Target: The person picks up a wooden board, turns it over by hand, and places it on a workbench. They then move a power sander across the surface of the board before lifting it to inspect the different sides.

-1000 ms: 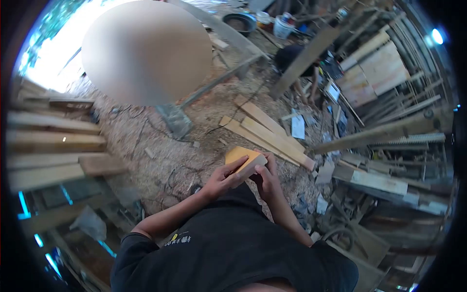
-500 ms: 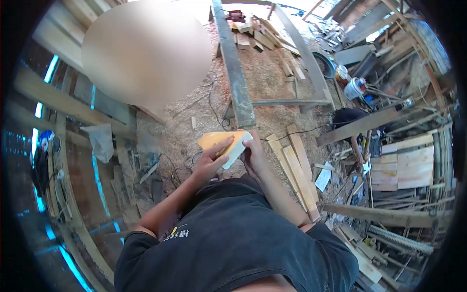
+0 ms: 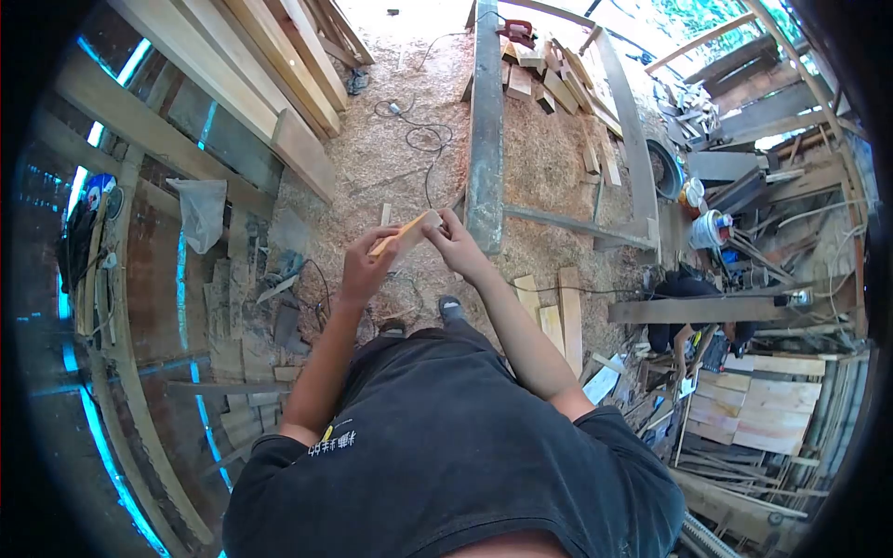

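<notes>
Both hands hold a small wood block (image 3: 407,232) out in front of my body, above the sawdust-covered floor. One narrow face looks orange-yellow, the broader one paler. My left hand (image 3: 366,264) is closed around its near left end. On the far right end, the fingers of my right hand (image 3: 456,244) pinch the corner. The block slants up to the right. Parts of it are hidden behind the fingers.
A long metal-edged bench frame (image 3: 486,130) stands ahead, with cut wood blocks (image 3: 558,88) beyond it. Boards (image 3: 307,153) lean at upper left. A black cord (image 3: 430,139) crosses the floor. Planks (image 3: 569,312) lie at right, near a bucket (image 3: 711,229).
Both hands have raised the block away from my body and slightly left, turning it so its narrow face shows. The view has shifted, and the blurred oval at upper left is gone.
</notes>
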The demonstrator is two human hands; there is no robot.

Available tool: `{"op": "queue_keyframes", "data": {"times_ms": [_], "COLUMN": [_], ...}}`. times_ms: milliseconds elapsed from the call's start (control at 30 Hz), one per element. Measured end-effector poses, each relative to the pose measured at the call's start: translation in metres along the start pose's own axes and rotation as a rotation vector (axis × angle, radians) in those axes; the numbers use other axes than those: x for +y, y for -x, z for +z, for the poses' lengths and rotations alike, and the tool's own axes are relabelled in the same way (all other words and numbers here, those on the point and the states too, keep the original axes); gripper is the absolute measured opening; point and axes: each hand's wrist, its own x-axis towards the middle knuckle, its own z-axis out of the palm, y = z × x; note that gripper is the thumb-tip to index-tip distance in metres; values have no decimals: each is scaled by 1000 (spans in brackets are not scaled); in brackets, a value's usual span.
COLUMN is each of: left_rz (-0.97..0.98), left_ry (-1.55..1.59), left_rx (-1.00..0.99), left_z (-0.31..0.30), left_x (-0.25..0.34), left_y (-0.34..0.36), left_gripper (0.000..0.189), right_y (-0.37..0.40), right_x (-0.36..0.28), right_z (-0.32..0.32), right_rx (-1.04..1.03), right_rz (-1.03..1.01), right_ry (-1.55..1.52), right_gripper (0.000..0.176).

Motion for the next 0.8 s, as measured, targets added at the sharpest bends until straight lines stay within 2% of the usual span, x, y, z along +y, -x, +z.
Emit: {"op": "queue_keyframes", "data": {"times_ms": [33,100,133,200,267,333,367,433,633,700,733,800], "left_rz": [9,8,11,47,-7,-179,-182,-33,6,-5,-26,-15], "left_ry": [-2,-267,-265,-167,-258,-104,-105,-272,-202,-237,-267,-358], "left_rx": [9,298,304,278,284,347,366,437,623,635,631,625], "left_z": [10,32,42,62,76,87,90,96,100,93,88,77], "left_x": [0,-2,-3,-4,-7,-10,-14,-22,-14,-16,-14,-8], "left_y": [0,11,15,25,26,23,21,13,4,-3,-7,-21], "left_gripper": [30,34,34,42,46,48,48,46,41,41,41,40], "right_y": [-5,-2,-2,-7,-13,-18,-19,-27,-56,-66,-72,-88], "right_x": [-4,-7,-6,-1,6,8,9,11,18,14,10,-4], "right_z": [-10,-21,-29,-48,-62,-71,-72,-77,-75,-70,-68,-68], "right_rx": [-7,82,127,76,9,-26,-42,-79,-215,-255,-263,-353], "right_rz": [-11,-125,-180,-114,-93,-129,-129,-135,-286,-240,-247,-135], "right_ry": [4,66,98,55,22,77,11,-52,-18,-184,-187,-237], "right_gripper": [45,47,48,50,47,49,49,49,53,49,49,46]}}
